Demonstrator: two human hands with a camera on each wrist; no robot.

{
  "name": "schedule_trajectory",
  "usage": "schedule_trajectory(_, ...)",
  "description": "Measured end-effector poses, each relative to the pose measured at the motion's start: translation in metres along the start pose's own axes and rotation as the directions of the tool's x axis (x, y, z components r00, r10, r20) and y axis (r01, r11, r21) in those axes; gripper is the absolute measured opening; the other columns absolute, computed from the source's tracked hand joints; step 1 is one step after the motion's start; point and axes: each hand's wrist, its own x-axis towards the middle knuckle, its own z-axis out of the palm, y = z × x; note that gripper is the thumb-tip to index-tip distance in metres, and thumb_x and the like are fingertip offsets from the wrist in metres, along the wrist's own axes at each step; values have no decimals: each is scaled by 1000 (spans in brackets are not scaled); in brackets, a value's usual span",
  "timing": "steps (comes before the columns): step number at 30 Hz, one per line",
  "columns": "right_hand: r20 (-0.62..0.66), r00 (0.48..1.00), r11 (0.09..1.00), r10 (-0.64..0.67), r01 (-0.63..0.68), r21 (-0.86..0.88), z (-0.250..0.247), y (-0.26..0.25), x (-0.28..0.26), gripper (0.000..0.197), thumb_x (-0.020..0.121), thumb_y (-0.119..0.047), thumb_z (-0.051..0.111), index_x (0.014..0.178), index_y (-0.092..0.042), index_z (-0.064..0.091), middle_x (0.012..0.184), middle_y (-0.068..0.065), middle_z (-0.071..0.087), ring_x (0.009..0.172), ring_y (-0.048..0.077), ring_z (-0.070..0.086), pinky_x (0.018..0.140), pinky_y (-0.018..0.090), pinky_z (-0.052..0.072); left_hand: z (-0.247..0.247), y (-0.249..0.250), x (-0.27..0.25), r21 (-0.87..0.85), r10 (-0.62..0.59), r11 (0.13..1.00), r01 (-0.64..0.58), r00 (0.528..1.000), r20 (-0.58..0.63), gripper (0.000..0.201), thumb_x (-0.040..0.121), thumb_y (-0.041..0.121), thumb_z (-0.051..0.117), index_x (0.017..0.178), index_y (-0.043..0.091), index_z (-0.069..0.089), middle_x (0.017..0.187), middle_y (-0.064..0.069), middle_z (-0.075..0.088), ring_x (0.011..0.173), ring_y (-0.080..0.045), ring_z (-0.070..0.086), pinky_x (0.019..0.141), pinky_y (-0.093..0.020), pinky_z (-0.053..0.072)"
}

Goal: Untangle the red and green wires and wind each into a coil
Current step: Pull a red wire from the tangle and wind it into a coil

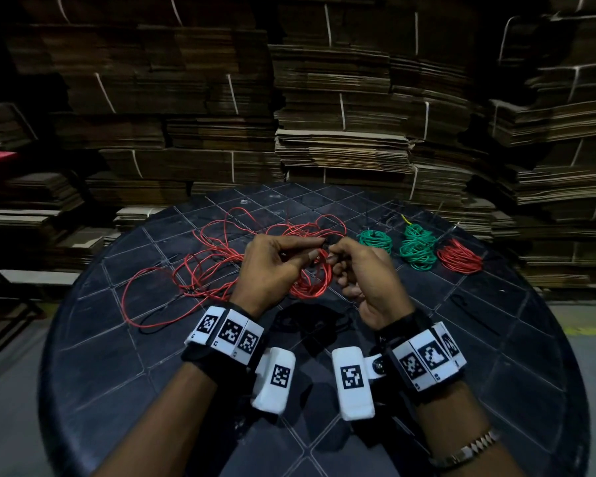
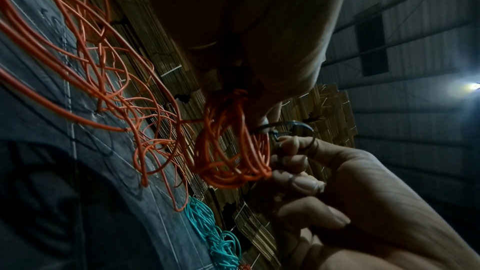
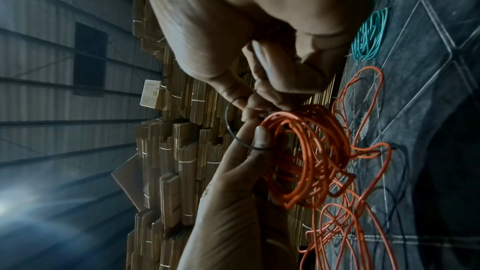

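A dark round table [image 1: 496,339] scored with a diamond grid, and behind it walls of flattened cardboard stacks [image 1: 341,115] bound with pale strapping. No containers here; along the table's far right lie finished coils, two green coils [image 1: 375,241] and a red coil [image 1: 460,256]. Up front, both hands meet above the table. The left hand [image 1: 272,266] pinches the top of a half-wound red bundle [image 1: 312,280], which hangs between the palms. The right hand [image 1: 365,273] pinches a thin black loop [image 2: 298,125], possibly a cable tie, right at the bundle. Loose red wire [image 1: 200,266] sprawls across the table to the left.
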Motion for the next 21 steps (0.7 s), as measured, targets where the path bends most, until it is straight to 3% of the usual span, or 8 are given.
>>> schedule_trajectory(6, 38, 999, 989, 4, 2, -145, -4, 2, 2, 27, 87, -24, 61, 61, -18, 59, 54, -3, 43, 42, 9, 32, 36, 17, 15, 1, 6, -3, -33, 7, 999, -6, 999, 31, 32, 89, 1, 77, 118, 15, 78, 113, 4, 78, 110, -8, 73, 101, -36, 58)
schedule_trajectory(8, 65, 998, 982, 1, 12, -190, -7, 0, 4, 28, 86, -25, 63, 59, -19, 59, 54, -2, 43, 42, 10, 32, 37, 18, 15, 0, 7, -3, -25, 11, 1000, -9, 998, 56, 30, 90, 2, 77, 116, 15, 79, 112, 3, 79, 109, -11, 74, 99, -39, 59)
schedule_trajectory(11, 100, 995, 971, -10, 34, -236, -16, -2, 6, 26, 87, -28, 73, 65, -20, 61, 56, -3, 49, 45, 10, 36, 38, 19, 20, -1, 9, -3, -59, -17, 998, 20, 998, 61, 26, 90, 0, 76, 114, 10, 79, 110, 0, 79, 107, -13, 74, 99, -37, 59)
schedule_trajectory(15, 77, 985, 974, -155, 165, -156, -26, -4, 6, 21, 76, -28, 88, 82, -22, 70, 76, 1, 68, 60, 11, 55, 48, 22, 33, -4, 14, -5, -110, -10, 994, 19, 996, 85, 26, 90, -1, 75, 113, 10, 79, 108, 0, 80, 105, -14, 75, 96, -31, 58)
schedule_trajectory(18, 64, 966, 954, -252, 259, -151, -25, -6, 3, 16, 77, -26, 87, 89, -25, 77, 92, 2, 77, 80, 8, 68, 63, 27, 41, -3, 16, -6, -118, 9, 993, 5, 994, 113, 27, 90, -1, 75, 112, 15, 79, 107, 1, 80, 103, -16, 75, 93, -30, 59)
schedule_trajectory(21, 69, 961, 952, -269, 276, -133, -25, -6, 3, 15, 79, -26, 86, 90, -23, 77, 94, 1, 77, 86, 9, 70, 70, 30, 43, -6, 18, -7, -153, 16, 988, 8, 988, 156, 27, 92, -1, 73, 116, 9, 77, 110, -2, 79, 106, -18, 75, 93, -30, 59)
